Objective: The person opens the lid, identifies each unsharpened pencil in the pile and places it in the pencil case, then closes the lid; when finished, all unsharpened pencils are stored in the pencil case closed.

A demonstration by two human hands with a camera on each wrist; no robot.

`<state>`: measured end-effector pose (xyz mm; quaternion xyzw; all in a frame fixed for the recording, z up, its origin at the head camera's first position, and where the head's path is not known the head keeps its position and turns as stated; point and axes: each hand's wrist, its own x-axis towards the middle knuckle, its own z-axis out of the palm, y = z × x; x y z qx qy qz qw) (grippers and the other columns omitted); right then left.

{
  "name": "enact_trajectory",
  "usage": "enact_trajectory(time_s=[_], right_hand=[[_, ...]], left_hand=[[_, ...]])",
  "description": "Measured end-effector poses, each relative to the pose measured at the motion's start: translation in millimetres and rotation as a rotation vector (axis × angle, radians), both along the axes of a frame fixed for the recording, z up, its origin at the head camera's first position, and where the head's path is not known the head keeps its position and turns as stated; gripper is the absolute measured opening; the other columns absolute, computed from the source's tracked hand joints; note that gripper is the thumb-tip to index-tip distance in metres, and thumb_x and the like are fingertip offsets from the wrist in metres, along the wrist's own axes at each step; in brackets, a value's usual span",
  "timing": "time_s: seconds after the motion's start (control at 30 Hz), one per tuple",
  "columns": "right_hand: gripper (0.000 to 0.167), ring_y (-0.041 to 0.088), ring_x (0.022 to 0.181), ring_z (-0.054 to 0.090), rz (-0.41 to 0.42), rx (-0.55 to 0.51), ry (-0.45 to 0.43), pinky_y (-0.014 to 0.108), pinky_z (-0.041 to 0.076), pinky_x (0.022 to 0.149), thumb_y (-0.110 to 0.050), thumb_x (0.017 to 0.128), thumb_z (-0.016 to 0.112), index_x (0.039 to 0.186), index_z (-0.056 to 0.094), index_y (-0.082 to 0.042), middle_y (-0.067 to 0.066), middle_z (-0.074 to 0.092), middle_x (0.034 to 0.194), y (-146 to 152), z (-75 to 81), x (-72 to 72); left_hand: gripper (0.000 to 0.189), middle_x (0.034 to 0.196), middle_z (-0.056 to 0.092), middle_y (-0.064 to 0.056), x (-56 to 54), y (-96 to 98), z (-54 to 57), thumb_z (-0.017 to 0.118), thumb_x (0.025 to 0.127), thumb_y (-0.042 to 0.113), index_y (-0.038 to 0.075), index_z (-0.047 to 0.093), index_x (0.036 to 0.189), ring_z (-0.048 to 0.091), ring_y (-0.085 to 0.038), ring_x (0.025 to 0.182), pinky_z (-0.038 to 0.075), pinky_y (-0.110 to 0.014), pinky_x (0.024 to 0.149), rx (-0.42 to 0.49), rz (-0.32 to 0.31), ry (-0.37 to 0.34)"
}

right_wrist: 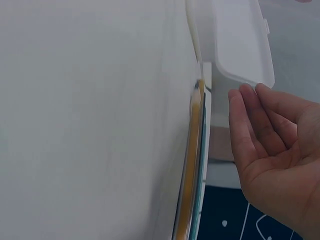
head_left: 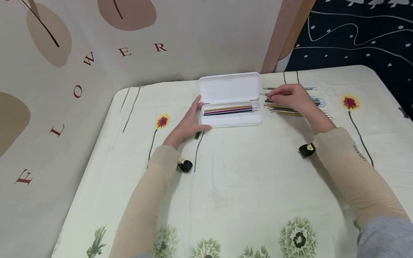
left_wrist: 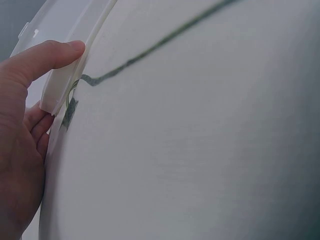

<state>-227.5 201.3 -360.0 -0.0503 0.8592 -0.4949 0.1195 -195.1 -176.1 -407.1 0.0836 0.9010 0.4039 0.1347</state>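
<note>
A white pencil case (head_left: pixel 232 122) lies with its lid raised on the bed-like surface, several pencils (head_left: pixel 229 110) side by side in its base. My left hand (head_left: pixel 188 122) holds the case's left end, thumb at the front edge and fingers toward the hinge side. In the left wrist view, the left thumb (left_wrist: pixel 60 52) rests on the case's edge, with other fingers beside and below it. My right hand (head_left: pixel 292 96) is over a group of loose pencils (head_left: pixel 284 108) right of the case. In the right wrist view its fingers are loosely bent, with nothing visible between them.
The case stands close to a pale wall (head_left: pixel 206 36) printed with letters. A dark patterned fabric (head_left: pixel 355 39) hangs at the back right. A cream sheet (head_left: pixel 245 172) with printed flowers covers the surface. Each wrist bears a small black camera (head_left: pixel 185 166).
</note>
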Motion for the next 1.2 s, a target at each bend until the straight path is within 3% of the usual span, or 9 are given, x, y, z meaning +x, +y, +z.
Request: enact_trajectory(time_s=[0.2,0.5,0.77,1.0,1.2], right_hand=[[0.026,-0.007,0.088,0.059,-0.059,0.025,0.002,0.008,0.046,0.075,-0.03,0.093,0.07,0.116,0.074,-0.018,-0.029,0.066,0.088,19.4,0.4,1.6],[0.024,-0.009,0.086,0.061,-0.103,-0.011,-0.016,0.005,0.047,0.074,-0.027,0.095,0.068,0.117,0.074,-0.019,-0.029,0.067,0.087,48.3,0.9,9.5],[0.034,-0.008,0.085,0.06,-0.182,0.018,-0.07,0.003,0.049,0.072,-0.032,0.094,0.067,0.126,0.069,-0.018,-0.028,0.061,0.094,72.8,0.0,15.7],[0.021,-0.011,0.081,0.063,-0.216,-0.061,-0.063,0.005,0.051,0.07,-0.022,0.095,0.067,0.115,0.074,-0.022,-0.029,0.066,0.089,95.1,-0.6,23.3],[0.021,-0.013,0.082,0.06,-0.219,-0.002,-0.072,0.004,0.047,0.07,-0.03,0.094,0.068,0.114,0.074,-0.029,-0.033,0.064,0.088,111.4,-2.1,26.0]], left_hand=[[0.118,0.162,0.028,-0.003,0.5,0.0,0.5,0.083,0.08,0.032,0.031,-0.004,0.16,0.02,-0.02,0.154,0.013,-0.049,0.127,0.003,-0.001,0.002],[0.118,0.162,0.028,-0.003,1.7,0.2,1.8,0.083,0.081,0.031,0.03,-0.004,0.16,0.019,-0.02,0.154,0.013,-0.049,0.127,0.002,-0.004,0.003],[0.118,0.162,0.029,-0.003,1.1,0.4,1.0,0.083,0.081,0.03,0.03,-0.004,0.16,0.021,-0.02,0.153,0.013,-0.048,0.127,0.014,-0.009,0.007],[0.118,0.162,0.028,-0.002,1.5,0.7,2.2,0.083,0.081,0.031,0.031,-0.004,0.16,0.019,-0.02,0.154,0.013,-0.049,0.127,-0.001,-0.005,0.001],[0.118,0.162,0.028,-0.002,1.5,0.5,2.3,0.083,0.081,0.032,0.031,-0.004,0.16,0.02,-0.02,0.153,0.014,-0.049,0.127,0.0,-0.005,0.002]])
